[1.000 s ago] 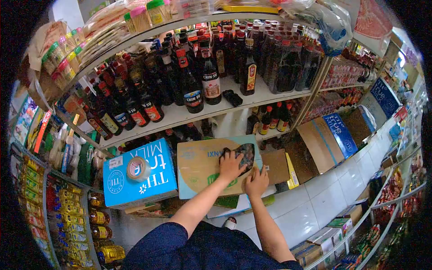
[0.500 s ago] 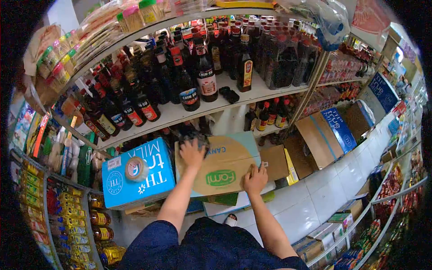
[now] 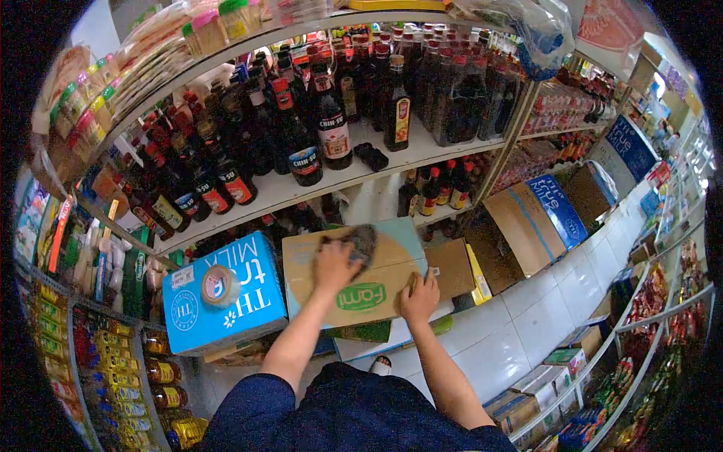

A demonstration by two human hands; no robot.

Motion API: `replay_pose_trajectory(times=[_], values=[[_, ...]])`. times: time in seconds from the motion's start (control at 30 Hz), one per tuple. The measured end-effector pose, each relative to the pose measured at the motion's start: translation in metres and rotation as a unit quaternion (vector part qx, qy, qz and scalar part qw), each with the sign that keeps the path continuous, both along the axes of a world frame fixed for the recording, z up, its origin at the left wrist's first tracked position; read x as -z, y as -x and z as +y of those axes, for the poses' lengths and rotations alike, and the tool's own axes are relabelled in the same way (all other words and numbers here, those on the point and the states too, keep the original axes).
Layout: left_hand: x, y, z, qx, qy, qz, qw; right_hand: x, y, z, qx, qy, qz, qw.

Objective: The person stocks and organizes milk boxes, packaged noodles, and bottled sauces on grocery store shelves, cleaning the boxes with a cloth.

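A brown and pale-green Fami carton [image 3: 395, 265] lies in front of me, its lettering upside down. My left hand [image 3: 337, 267] is closed on a dark rag [image 3: 363, 242], pressed on the carton's top; motion blurs the rag. At the carton's right edge, my right hand [image 3: 419, 296] grips the side with its fingers over the rim. Left of the carton stands a blue TH true MILK box [image 3: 252, 297] with a roll of tape [image 3: 220, 286] on top.
Behind the carton, a white shelf [image 3: 350, 175] bears many dark sauce bottles [image 3: 331, 128] and a small black object [image 3: 371, 157]. More cardboard boxes [image 3: 526, 230] stand to the right along the tiled floor [image 3: 520, 331]. Oil bottles [image 3: 124, 392] fill racks at the left.
My left hand has moved right with the rag, from the carton's far left corner onto its top. My right hand stays at the carton's right edge. The view has shifted slightly.
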State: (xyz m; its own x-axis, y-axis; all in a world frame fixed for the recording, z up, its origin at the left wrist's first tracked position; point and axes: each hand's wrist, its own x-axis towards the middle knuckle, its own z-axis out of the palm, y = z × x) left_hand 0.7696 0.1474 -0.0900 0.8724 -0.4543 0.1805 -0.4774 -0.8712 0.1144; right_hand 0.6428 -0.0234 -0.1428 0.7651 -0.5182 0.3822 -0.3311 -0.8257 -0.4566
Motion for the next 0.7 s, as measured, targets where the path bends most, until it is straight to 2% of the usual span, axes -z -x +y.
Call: replay_pose_trajectory(times=[0.07, 0.1, 0.17, 0.2, 0.23, 0.3, 0.37, 0.4, 0.47, 0.5, 0.57, 0.6, 0.67, 0.7], values=[[0.015, -0.021, 0.038, -0.068, 0.049, -0.069, 0.994, 0.004, -0.001, -0.001, 0.005, 0.011, -0.008, 1.000], [0.014, -0.023, 0.044, -0.063, 0.048, -0.069, 0.994, 0.003, -0.001, -0.001, 0.006, 0.022, -0.016, 1.000], [0.010, -0.024, 0.046, -0.137, 0.030, -0.161, 0.977, 0.000, 0.000, 0.000, 0.008, 0.014, -0.004, 1.000], [0.009, -0.021, 0.036, -0.175, 0.026, -0.134, 0.975, -0.003, -0.001, 0.000, 0.006, 0.008, 0.006, 1.000], [0.009, -0.017, 0.024, -0.169, 0.028, -0.134, 0.976, -0.005, -0.001, 0.001, 0.013, 0.009, 0.006, 1.000], [0.005, -0.006, -0.009, -0.147, 0.041, -0.033, 0.988, -0.008, 0.001, 0.002, 0.006, 0.000, 0.006, 1.000], [0.032, 0.007, -0.048, -0.059, 0.017, -0.097, 0.993, -0.005, 0.002, 0.002, 0.012, 0.003, -0.004, 1.000], [0.030, 0.017, -0.067, -0.043, 0.021, -0.098, 0.994, -0.004, 0.001, 0.002, 0.007, 0.004, -0.016, 1.000], [0.027, 0.033, -0.094, 0.114, 0.070, -0.071, 0.988, -0.003, 0.000, 0.001, 0.021, -0.002, -0.018, 1.000], [0.028, 0.034, -0.097, 0.129, 0.072, -0.070, 0.987, -0.005, -0.001, 0.001, 0.016, -0.009, -0.018, 1.000], [0.027, 0.025, -0.093, 0.144, 0.092, -0.052, 0.984, -0.008, 0.001, 0.002, 0.032, 0.001, -0.030, 0.999], [0.006, 0.025, -0.083, 0.129, 0.056, -0.019, 0.990, -0.008, 0.002, 0.002, 0.022, 0.002, -0.023, 0.999], [0.002, 0.007, -0.047, 0.073, 0.047, -0.034, 0.996, -0.010, 0.001, 0.000, 0.009, -0.016, -0.019, 1.000], [0.008, -0.005, -0.024, 0.030, 0.033, -0.086, 0.995, -0.009, 0.000, 0.000, 0.014, -0.017, -0.022, 1.000]])
